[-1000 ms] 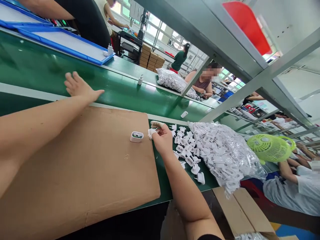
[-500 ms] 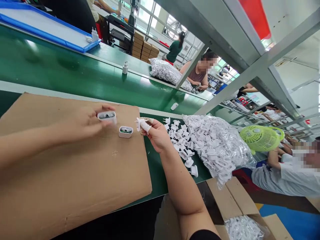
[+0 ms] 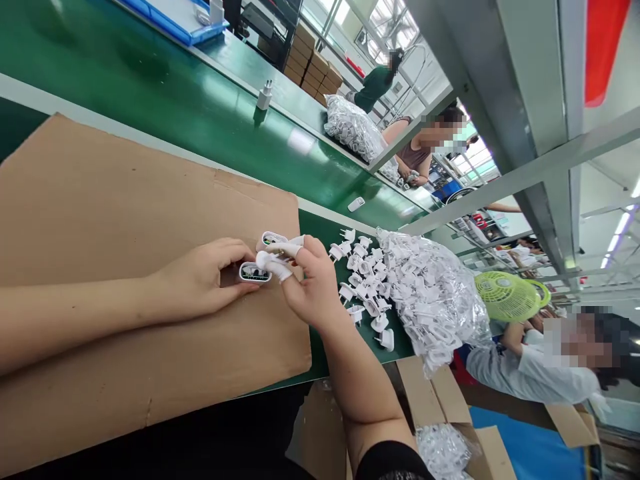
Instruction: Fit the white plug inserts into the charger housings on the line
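Observation:
My left hand (image 3: 207,273) grips an oval white charger housing (image 3: 253,273) by its sides, its open end up and dark parts with a circuit board showing inside. Right above that opening, my right hand (image 3: 313,280), white finger cots on its fingertips, is pinched around a white plug cover that its fingers largely hide. Just behind the fingers stands a second white charger housing (image 3: 271,237), partly covered, with green board visible inside. Both hands work over the right end of a cardboard sheet (image 3: 150,227).
Loose white plug covers (image 3: 367,280) lie right of my right hand, beside a clear bag (image 3: 435,300) full of white pieces. A green conveyor belt (image 3: 200,113) runs behind, carrying chargers. A green fan (image 3: 505,295), an open carton (image 3: 425,400) and co-workers are farther right.
My left hand has brought its charger housing right and down, in front of the other housing. My right hand has moved the plug cover over its opening. The view has tilted.

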`<act>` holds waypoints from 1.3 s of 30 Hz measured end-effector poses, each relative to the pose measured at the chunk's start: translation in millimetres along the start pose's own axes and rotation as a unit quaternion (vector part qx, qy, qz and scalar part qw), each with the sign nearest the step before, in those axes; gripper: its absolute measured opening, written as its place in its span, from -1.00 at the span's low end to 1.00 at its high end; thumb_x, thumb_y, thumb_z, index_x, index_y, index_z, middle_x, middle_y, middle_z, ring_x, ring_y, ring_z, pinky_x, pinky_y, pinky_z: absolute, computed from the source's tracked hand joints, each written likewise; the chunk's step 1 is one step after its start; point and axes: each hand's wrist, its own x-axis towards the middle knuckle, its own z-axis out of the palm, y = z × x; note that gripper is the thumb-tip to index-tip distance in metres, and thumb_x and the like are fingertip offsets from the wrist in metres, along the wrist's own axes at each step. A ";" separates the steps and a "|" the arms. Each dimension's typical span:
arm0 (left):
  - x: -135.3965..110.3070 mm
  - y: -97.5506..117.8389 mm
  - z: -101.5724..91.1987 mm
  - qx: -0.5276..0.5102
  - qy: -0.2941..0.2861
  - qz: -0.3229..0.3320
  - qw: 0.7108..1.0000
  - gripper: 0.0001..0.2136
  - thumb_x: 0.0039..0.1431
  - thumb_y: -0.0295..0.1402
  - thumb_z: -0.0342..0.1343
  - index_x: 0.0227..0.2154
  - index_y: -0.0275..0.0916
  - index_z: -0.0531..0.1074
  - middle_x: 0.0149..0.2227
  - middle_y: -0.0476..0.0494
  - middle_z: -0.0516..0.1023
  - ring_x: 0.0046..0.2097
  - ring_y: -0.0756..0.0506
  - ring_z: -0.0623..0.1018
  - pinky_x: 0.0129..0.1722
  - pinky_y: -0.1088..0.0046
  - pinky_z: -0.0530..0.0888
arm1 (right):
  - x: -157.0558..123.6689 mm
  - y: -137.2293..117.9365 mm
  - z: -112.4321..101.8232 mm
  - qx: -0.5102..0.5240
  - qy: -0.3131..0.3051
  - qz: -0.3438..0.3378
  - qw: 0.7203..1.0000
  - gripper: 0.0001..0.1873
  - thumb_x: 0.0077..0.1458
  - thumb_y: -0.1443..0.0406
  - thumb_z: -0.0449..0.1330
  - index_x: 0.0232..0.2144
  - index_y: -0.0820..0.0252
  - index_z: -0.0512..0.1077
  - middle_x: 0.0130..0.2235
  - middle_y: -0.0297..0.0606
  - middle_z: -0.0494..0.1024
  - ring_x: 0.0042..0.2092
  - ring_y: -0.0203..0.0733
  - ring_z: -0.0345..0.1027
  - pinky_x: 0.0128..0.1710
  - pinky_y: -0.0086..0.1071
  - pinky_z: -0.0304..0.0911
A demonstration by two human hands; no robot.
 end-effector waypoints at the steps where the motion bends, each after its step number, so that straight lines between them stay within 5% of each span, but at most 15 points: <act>1: 0.8 0.0 0.2 -0.002 0.004 0.006 1.000 -0.72 0.34 -0.05 0.24 -0.16 -0.17 0.55 -0.19 -0.11 0.61 -0.15 -0.17 0.56 -0.18 0.32 0.50 | -2.2 -2.9 0.6 -0.046 -0.015 -0.025 0.999 -0.73 0.28 0.39 0.22 -0.05 0.14 0.64 -0.19 -0.16 0.52 -0.11 -0.05 0.40 -0.10 -0.17 0.39; 15: 4.0 6.6 0.1 -0.027 0.014 0.045 0.999 -0.86 0.30 -0.26 0.19 -0.32 -0.21 0.49 -0.31 -0.05 0.54 -0.24 -0.10 0.51 -0.22 0.39 0.44 | -5.1 -14.4 14.9 -0.200 -0.086 -0.091 0.972 -0.74 0.25 0.49 0.14 -0.13 0.15 0.56 -0.21 -0.16 0.44 -0.15 -0.03 0.32 -0.13 -0.20 0.34; 24: 0.2 7.6 1.9 0.031 0.024 0.002 0.999 -0.73 0.29 -0.08 0.19 -0.30 -0.19 0.54 -0.27 -0.12 0.59 -0.19 -0.19 0.56 -0.21 0.30 0.48 | -6.5 -8.4 29.2 -0.168 -0.062 0.021 0.984 -0.88 0.14 0.43 0.23 -0.36 0.11 0.49 -0.28 -0.24 0.43 -0.23 -0.10 0.35 -0.25 -0.28 0.28; 28: -0.1 6.4 -4.0 0.042 0.014 0.024 0.999 -0.75 0.33 -0.07 0.22 -0.12 -0.11 0.60 -0.16 -0.07 0.66 -0.15 -0.16 0.60 -0.19 0.33 0.51 | -0.2 3.9 21.4 -0.054 -0.054 0.036 0.996 -0.69 0.22 0.36 0.29 0.02 0.10 0.55 -0.16 -0.26 0.57 -0.11 -0.12 0.48 -0.09 -0.31 0.40; 31: 11.5 1.3 -20.6 0.086 0.091 0.068 0.990 -0.79 0.34 -0.16 0.24 -0.09 -0.13 0.59 -0.13 -0.07 0.66 -0.12 -0.14 0.59 -0.15 0.36 0.50 | 9.2 20.4 -10.8 -0.079 -0.016 0.090 0.993 -0.61 0.38 0.26 0.23 0.22 0.05 0.48 0.00 -0.23 0.61 0.03 -0.13 0.51 0.07 -0.30 0.41; 33: 34.1 -7.2 -38.5 0.149 0.151 0.051 0.976 -0.72 0.31 -0.14 0.23 -0.06 -0.20 0.60 -0.08 -0.14 0.66 -0.08 -0.17 0.57 -0.08 0.33 0.48 | 13.5 32.8 -37.1 -0.222 -0.013 0.181 0.958 -0.64 0.39 0.26 0.23 0.19 0.08 0.53 0.08 -0.15 0.59 0.15 0.00 0.46 0.15 -0.18 0.39; 35: 68.2 -22.3 -60.3 0.225 0.179 -0.032 0.957 -0.60 0.27 -0.06 0.22 -0.04 -0.28 0.63 -0.06 -0.18 0.66 -0.07 -0.18 0.54 -0.09 0.33 0.44 | 16.1 44.2 -57.3 -0.350 -0.068 0.282 0.890 -0.57 0.32 0.33 0.26 0.21 0.12 0.53 0.17 -0.05 0.55 0.23 0.15 0.41 0.16 -0.06 0.38; 37: 106.2 -44.1 -83.3 0.270 0.176 -0.125 0.938 -0.51 0.26 0.02 0.20 -0.01 -0.32 0.63 -0.05 -0.15 0.65 -0.11 -0.13 0.48 -0.18 0.40 0.38 | 17.6 52.4 -67.0 -0.402 -0.129 0.346 0.838 -0.50 0.27 0.42 0.23 0.23 0.10 0.52 0.22 -0.03 0.50 0.21 0.16 0.45 0.10 -0.07 0.40; 39: 139.0 -69.5 -104.8 0.298 0.181 -0.184 0.919 -0.45 0.26 0.06 0.17 0.03 -0.36 0.59 -0.09 -0.09 0.63 -0.18 -0.07 0.40 -0.28 0.44 0.29 | 19.1 56.6 -68.1 -0.407 -0.154 0.362 0.825 -0.52 0.26 0.47 0.18 0.16 0.06 0.56 0.20 -0.08 0.51 0.14 0.07 0.52 0.04 -0.15 0.42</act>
